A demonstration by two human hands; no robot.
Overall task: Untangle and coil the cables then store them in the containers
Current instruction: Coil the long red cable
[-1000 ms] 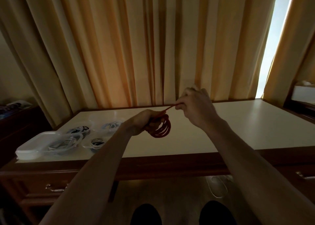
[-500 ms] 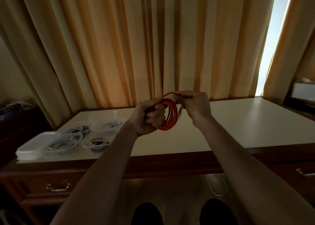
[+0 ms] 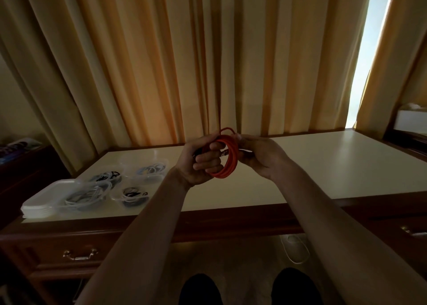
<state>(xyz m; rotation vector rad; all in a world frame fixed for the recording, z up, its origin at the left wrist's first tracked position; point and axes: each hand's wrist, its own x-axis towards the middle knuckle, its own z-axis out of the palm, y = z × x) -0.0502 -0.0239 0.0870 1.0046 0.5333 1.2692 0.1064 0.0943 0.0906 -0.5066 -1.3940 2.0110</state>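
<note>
Red cable coil held upright above the counter, ring edge-on, left hand fingers curled through it, right hand pinching its far rim.

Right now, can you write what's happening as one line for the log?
step: coiling | left hand: grips red cable coil | right hand: pinches cable end at coil | containers: on table's left, holding cables

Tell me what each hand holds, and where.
The left hand grips the red cable coil through its loops; the right hand pinches the coil's far edge near the loose end.
</note>
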